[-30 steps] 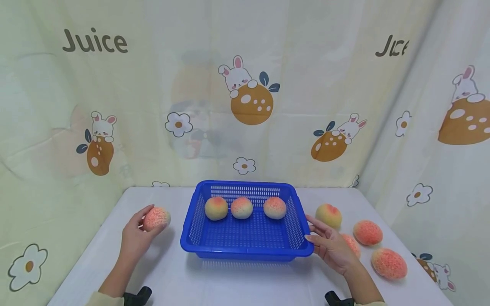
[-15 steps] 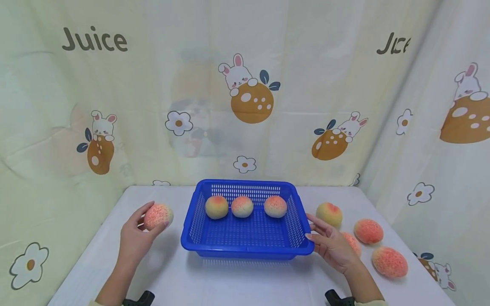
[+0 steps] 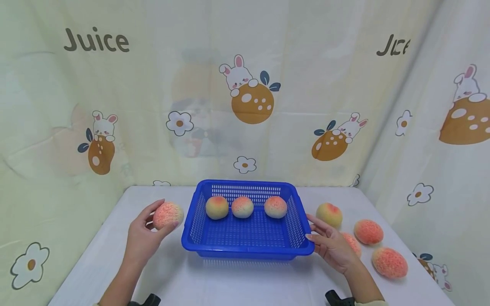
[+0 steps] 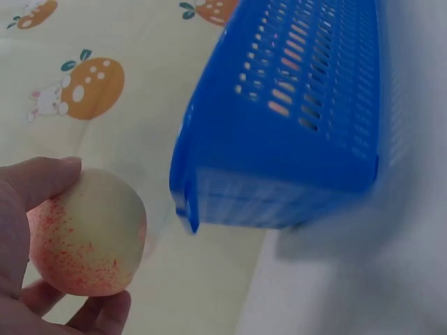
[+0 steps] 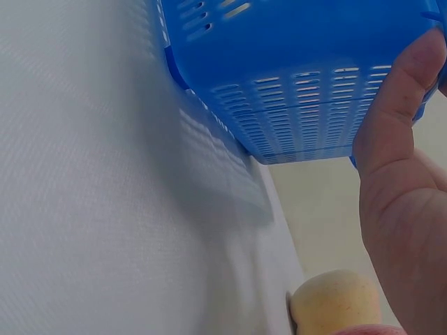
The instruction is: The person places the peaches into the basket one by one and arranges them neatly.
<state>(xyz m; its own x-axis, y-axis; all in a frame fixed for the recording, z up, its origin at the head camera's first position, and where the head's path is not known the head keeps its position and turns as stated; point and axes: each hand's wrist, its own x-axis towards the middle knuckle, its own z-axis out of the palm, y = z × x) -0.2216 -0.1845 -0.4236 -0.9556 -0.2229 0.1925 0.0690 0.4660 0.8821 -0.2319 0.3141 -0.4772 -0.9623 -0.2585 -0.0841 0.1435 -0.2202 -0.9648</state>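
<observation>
My left hand (image 3: 147, 233) holds a pink-and-cream peach (image 3: 168, 215) between thumb and fingers, raised over the table just left of the blue plastic basket (image 3: 245, 250). In the left wrist view the held peach (image 4: 87, 234) shows its pale side, with the fingers curled under it and the basket wall (image 4: 265, 153) to its right. Three peaches sit in a row along the back of the basket: a yellowish one (image 3: 217, 208), a middle one (image 3: 242, 207) and a right one (image 3: 275, 207). My right hand (image 3: 333, 246) grips the basket's right rim, thumb on top (image 5: 398, 105).
Right of the basket, several peaches lie on the white table (image 3: 245, 284): a yellow one (image 3: 329, 215), a pink one (image 3: 368, 232), a larger pink one (image 3: 389, 263), and one partly hidden behind the right hand (image 3: 351, 244). A printed curtain (image 3: 206, 85) hangs behind the table.
My left hand has carried its peach to the right and slightly up, closer to the basket's left rim. The right hand and the basket have stayed in place.
</observation>
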